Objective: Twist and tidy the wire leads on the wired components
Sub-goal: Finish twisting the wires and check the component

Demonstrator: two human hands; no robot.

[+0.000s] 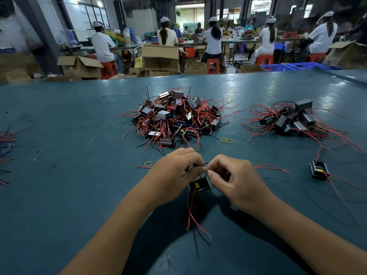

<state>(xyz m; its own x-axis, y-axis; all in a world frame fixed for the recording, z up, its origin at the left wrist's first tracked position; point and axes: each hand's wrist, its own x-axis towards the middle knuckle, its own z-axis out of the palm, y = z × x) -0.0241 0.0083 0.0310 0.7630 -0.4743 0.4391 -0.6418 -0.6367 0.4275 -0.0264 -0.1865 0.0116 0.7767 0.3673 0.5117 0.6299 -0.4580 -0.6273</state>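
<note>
While both hands pinched one thin lead between them, left hand and right hand met fingertip to fingertip, and the part hung just below, above the tabletop.

This is a factory assembly hall, a place of manual electronics work. A wide teal table carries a large heap of small black wired components with red leads, a second, smaller heap to its right, and loose yellow rubber bands. Beyond the table, a row of workers in white shirts and white caps sits on red plastic stools at long benches, backs to the camera. Open cardboard cartons stand on the floor among them, and blue plastic crates sit at the right. Large windows line the far wall on the left.
</note>
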